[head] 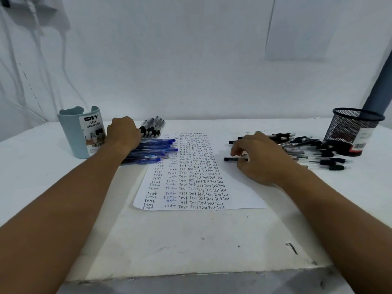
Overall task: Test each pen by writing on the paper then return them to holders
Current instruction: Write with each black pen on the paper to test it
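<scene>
A white paper (239,187) filled with columns of the word "Test" lies in the middle of the table. My left hand (124,132) rests on a pile of blue pens (157,148) at the paper's left edge. Its fingers curl down toward a small bunch of black-grip pens (152,127) behind them, and the fingertips are hidden. My right hand (261,158) pinches a black pen (235,159) that lies flat at the paper's right edge. Several more black pens (314,149) are spread out to its right.
A light blue desk organizer (72,134) stands at the back left, and a black mesh holder (352,128) at the back right. A grey-blue pole (379,81) rises behind the mesh holder. The white table (191,240) ends in a front edge near me.
</scene>
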{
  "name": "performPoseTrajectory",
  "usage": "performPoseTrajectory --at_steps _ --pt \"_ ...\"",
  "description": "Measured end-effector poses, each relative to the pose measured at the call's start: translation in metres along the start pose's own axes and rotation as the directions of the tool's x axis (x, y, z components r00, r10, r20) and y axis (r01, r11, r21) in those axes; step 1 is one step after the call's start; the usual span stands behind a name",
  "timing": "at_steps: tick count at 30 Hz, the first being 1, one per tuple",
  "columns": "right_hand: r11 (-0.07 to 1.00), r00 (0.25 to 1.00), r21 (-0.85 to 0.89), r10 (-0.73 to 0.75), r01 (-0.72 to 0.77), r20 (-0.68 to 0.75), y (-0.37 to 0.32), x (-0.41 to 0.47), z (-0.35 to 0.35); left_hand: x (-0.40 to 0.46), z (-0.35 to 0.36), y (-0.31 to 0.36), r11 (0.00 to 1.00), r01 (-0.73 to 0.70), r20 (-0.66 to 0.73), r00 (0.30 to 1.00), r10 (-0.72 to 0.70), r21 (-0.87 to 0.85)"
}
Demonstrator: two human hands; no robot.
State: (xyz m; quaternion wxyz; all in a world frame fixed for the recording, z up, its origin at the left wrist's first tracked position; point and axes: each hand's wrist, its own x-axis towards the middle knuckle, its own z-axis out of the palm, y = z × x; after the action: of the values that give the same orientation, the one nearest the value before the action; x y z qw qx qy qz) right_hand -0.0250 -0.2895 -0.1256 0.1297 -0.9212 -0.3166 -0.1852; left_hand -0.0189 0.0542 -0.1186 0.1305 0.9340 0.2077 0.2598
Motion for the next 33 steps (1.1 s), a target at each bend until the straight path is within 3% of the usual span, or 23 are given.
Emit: performPoseTrajectory --at_steps 7,17,20,24,26,28,30,32,33 --pt "0.999 1.000 -0.047 0.002 -0.001 0.021 0.000 0.001 0.001 0.008 0.003 0.003 0.999 0.026 0.028 0.999 -0.027 0.046" --pt "0.993 0.989 -0.001 -0.114 0.114 -0.091 -0.004 0.005 0.005 -0.001 -0.003 0.012 1.000 -0.018 0.007 1.000 0.018 0.006" --pt "0.991 0.978 0.047 -0.114 0.124 -0.175 -0.008 0.004 0.003 -0.012 -0.010 0.019 0.991 -0.107 -0.021 0.994 0.105 -0.079" --pt "0.980 0.974 0.197 0.008 0.038 -0.227 -0.013 0.003 -0.002 -0.036 -0.019 0.040 0.926 -0.281 0.001 0.957 0.291 -0.251" --pt "0.941 0.966 0.336 0.113 -0.029 -0.232 -0.015 0.004 -0.007 -0.052 -0.022 0.056 0.871 -0.382 0.062 0.906 0.419 -0.310" --pt "0.796 0.940 0.592 0.287 -0.125 -0.187 -0.015 0.006 -0.011 -0.065 -0.022 0.070 0.806 -0.504 0.130 0.817 0.562 -0.310" --pt "0.477 0.891 0.853 0.454 -0.211 -0.033 -0.017 0.004 -0.017 -0.074 -0.020 0.080 0.751 -0.585 0.197 0.732 0.652 -0.307" --pt "0.199 0.849 0.951 0.517 -0.238 0.105 -0.019 0.001 -0.023 -0.080 -0.021 0.086 0.728 -0.596 0.238 0.694 0.679 -0.339" --pt "0.114 0.832 0.964 0.535 -0.242 0.146 -0.019 0.000 -0.026 -0.083 -0.021 0.087 0.724 -0.592 0.243 0.689 0.683 -0.355"
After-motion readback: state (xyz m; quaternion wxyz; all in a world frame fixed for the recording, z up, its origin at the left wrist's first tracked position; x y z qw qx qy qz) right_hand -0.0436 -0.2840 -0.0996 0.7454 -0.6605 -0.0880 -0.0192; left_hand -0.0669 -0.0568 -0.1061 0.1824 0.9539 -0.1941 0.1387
